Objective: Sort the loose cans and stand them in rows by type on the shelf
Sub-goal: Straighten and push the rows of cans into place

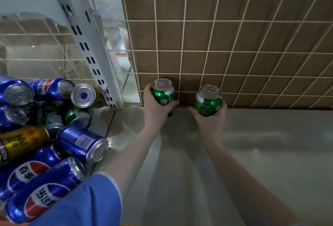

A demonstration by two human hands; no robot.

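Note:
My left hand (156, 107) grips a green can (163, 93), upright at the back of the pale shelf (261, 144), close to the wire grid. My right hand (210, 119) grips a second green can (209, 102), also upright, a short gap to the right of the first. Whether either can rests on the shelf I cannot tell. To the left lies a heap of loose cans: several blue cola cans (81, 142), a yellow can (21, 140), a gold-sided can (86, 96) and green ones (69, 115) half buried.
A white wire grid over brown board (225, 36) forms the back wall. A slotted white upright (93, 51) and a clear divider panel (115, 49) separate the heap from this shelf bay. The shelf stretches bare to the right. My blue sleeve (93, 202) overlaps the heap.

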